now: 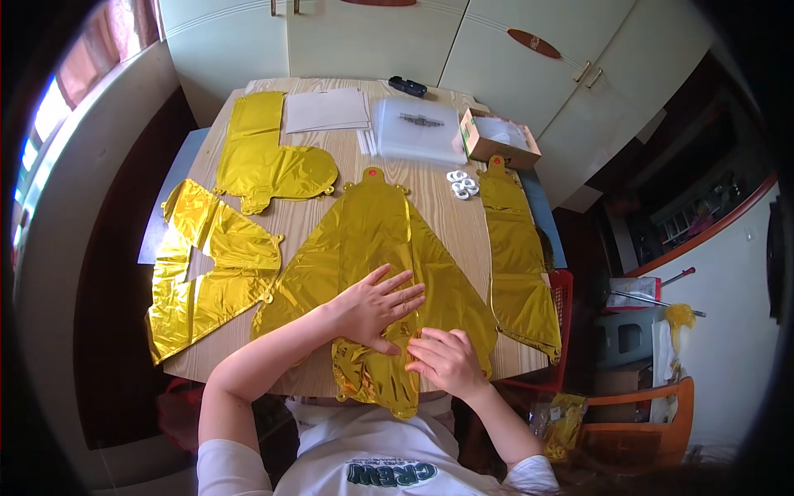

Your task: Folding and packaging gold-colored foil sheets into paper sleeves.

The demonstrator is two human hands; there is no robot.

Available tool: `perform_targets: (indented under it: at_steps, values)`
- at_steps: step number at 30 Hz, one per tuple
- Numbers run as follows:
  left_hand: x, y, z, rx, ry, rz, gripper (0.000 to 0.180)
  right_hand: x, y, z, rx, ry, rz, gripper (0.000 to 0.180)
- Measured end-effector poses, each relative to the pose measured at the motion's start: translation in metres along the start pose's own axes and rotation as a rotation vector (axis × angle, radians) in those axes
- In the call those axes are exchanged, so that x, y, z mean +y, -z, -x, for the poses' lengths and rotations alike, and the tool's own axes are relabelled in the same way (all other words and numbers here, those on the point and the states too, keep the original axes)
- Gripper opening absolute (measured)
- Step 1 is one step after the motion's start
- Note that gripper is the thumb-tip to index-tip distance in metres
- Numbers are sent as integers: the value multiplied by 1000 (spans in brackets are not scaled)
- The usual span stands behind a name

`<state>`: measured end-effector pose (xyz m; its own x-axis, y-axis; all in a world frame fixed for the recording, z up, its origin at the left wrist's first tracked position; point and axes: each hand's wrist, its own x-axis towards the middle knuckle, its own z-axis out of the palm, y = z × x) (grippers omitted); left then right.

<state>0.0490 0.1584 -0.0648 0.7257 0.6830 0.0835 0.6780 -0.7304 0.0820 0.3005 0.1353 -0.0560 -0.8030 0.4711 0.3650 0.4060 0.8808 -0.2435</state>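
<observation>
The left hand [372, 312] is palm down over the centre foil [376, 223], fingers spread and pointing to the upper right of the frame, thumb toward the right hand [449, 361]. Whether its palm presses or just hovers, I cannot tell. The right hand is just beside it, fingers bent and close together, tips at the foil; I cannot tell whether they pinch it.

The centre foil is gold and lies in the middle of the frame, wide toward its lower part, with a narrow tab at its top. Its crumpled lower end hangs past the near edge of the table [467, 236], in front of the white shirt [364, 450].

More gold pieces lie flat: the P-shaped foil [273, 161] at upper left, the A-shaped foil [236, 240] below it, and the folded foil [521, 248] at right. Along the top of the table are pale sheets [327, 110], white strips [366, 142], clear bags [413, 136], a black object [408, 86] and an open box [500, 140]. White rings [463, 184] lie near the box.
</observation>
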Motion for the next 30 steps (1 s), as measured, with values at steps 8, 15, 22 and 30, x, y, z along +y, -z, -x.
perform_targets:
  at_steps: [8, 15, 22, 30]
  values:
    - [-1, 0, 0, -5, 1, 21, 101, 8, 4, -5, -96, -70, 58, 57]
    - [-1, -2, 0, 20, -5, 23, 100, 11, 8, -5, -232, -87, 62, 90]
    - [-1, -1, 1, 20, -11, 15, 101, 0, 14, -3, -425, -91, 113, 119]
    - [1, 1, 2, 29, -17, 14, 102, 32, 14, 0, -298, -165, -37, 105]
